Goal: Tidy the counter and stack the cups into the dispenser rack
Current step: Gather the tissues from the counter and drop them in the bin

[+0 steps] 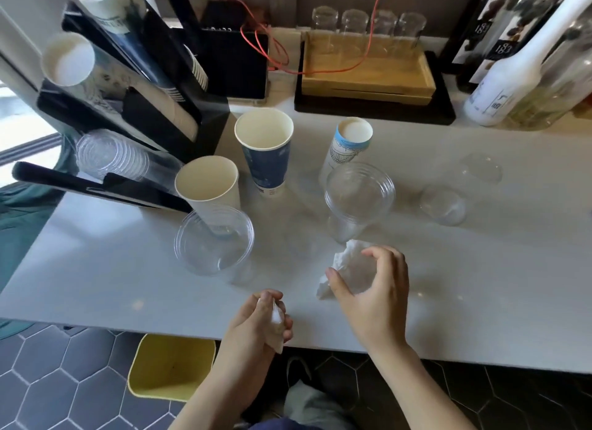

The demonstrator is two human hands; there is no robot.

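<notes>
**Clutching tissue at the worktop edge**

Squeezing a small tissue wad (277,322), my left grip (259,324) is closed tight round it at the worktop (96,269) edge. My right grip (373,288) curls wide over a crumpled tissue (346,269), thumb touching it. Paper cups (208,186) and clear cups (358,199) stand upright, mouths up; one paper cup (349,147) stands inverted. The rack (134,86) slants at back left.
</notes>
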